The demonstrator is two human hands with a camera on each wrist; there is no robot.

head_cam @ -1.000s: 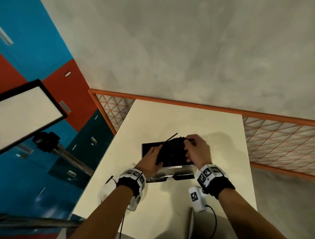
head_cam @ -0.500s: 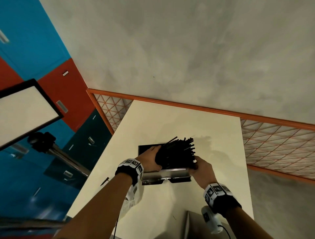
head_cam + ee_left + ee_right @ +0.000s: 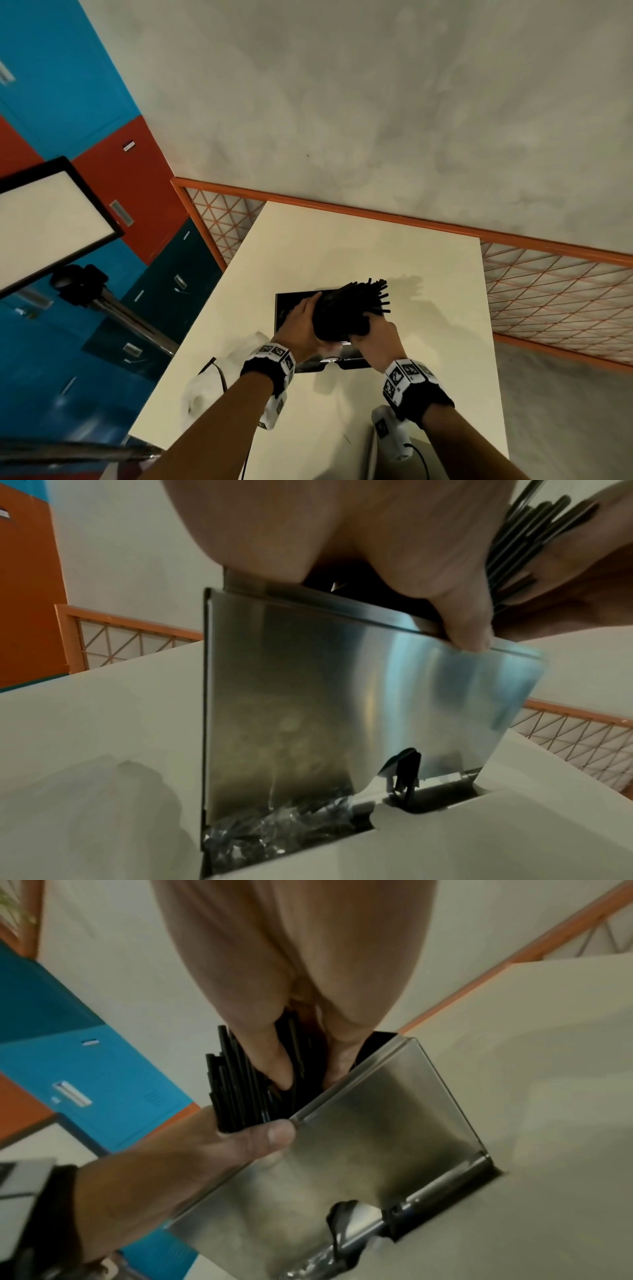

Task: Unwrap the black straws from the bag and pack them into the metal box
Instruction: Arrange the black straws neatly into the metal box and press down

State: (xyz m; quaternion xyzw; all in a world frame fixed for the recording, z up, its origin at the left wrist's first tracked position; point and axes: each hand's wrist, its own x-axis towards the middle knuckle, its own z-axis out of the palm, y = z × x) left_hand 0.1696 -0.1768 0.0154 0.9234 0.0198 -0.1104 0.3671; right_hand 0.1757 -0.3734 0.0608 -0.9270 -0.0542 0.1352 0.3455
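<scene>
Head view: both hands are at the shiny, upright metal box [image 3: 318, 363] on the cream-white table [image 3: 428, 274], and the bundle of thin black straws [image 3: 349, 308] stands in its open top, leaning away with the far ends fanned out. The left hand [image 3: 301, 329] wraps the bundle from the left side; the right hand [image 3: 375, 337] cups it from the near right. Both are grasping, fingers curled around the straws.

Left wrist view: the thumb presses over the box's top rim, right on the brushed steel front wall [image 3: 342, 696], while straw shafts [image 3: 527, 534] show between the fingers [image 3: 582, 561] on the far side. The frame is smeared, so I cannot tell whether every straw sits inside the box or some hang outside the rim.

Right wrist view: two fingertips [image 3: 274, 1064] dig down among the straw ends [image 3: 232, 1091] at the box mouth, and the left hand's thumb [image 3: 260, 1137] clamps the corner of the box [image 3: 377, 1137]. At the foot of the box, a curved cutout [image 3: 346, 1213] opens in the front wall.

Back in the head view, crumpled clear plastic wrapping [image 3: 202, 387] lies on the table's near left edge, well apart from the box.
</scene>
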